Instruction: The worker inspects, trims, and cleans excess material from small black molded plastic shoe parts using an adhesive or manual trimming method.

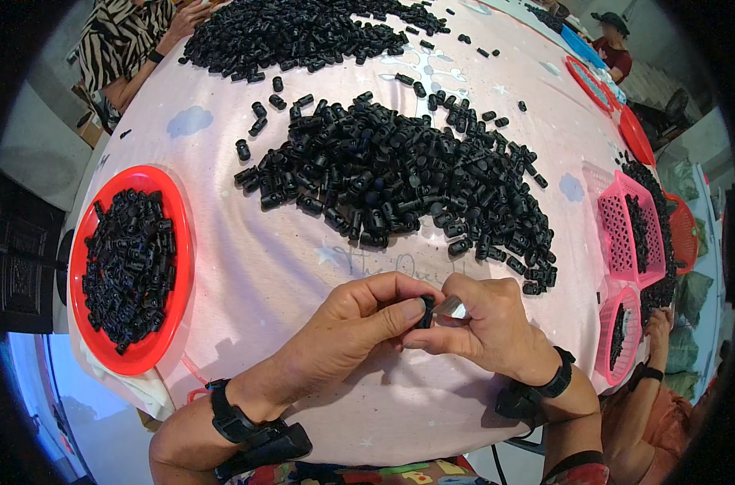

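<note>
Over the near part of the table, my left hand (355, 323) is closed, pinching a small black cord lock (425, 313) between thumb and fingers. Close against it, my right hand (497, 327) grips a short, flat piece of shiny metal (451, 308), perhaps a small blade. The metal reaches toward the cord lock; my fingers hide whether they touch. Just beyond both hands spreads a loose pile of black cord locks (408, 166).
At the left stands a red plate (186, 259) heaped with black parts. A larger black pile (278, 36) lies at the far side. Pink baskets (630, 206) line the right edge. Co-workers sit far left, far right and near right, one hand (659, 325) by the baskets.
</note>
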